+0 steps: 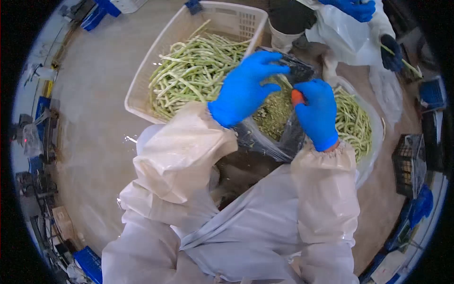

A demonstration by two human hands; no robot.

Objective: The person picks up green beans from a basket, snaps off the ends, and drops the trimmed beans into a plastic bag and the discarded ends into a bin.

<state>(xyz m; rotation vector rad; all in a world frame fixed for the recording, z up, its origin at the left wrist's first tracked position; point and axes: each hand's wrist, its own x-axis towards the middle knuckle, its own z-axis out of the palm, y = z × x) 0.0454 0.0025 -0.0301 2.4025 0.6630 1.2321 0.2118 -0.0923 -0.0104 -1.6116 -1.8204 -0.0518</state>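
Note:
My left hand (pixel 248 87), in a blue glove, is open with its fingers apart and nothing visible in it. It hovers by the near right corner of a white crate (pixel 151 66) heaped with long green beans (pixel 194 71). My right hand (pixel 318 113), also blue-gloved, is closed around something with an orange end (pixel 297 97); the rest of it is hidden. Below and between both hands a black plastic bag (pixel 283 146) lies around chopped green scraps (pixel 274 113). Right of my right hand, more long beans (pixel 352 123) lie in a pale plastic-lined container (pixel 373 130).
Across from me, another person's blue-gloved hand (pixel 354 8) and dark-gloved hand (pixel 391 54) show, the dark one with a bean (pixel 410 66). A dark crate (pixel 409 165) stands at the right. Clutter and a blue bin (pixel 88 265) line the left edge.

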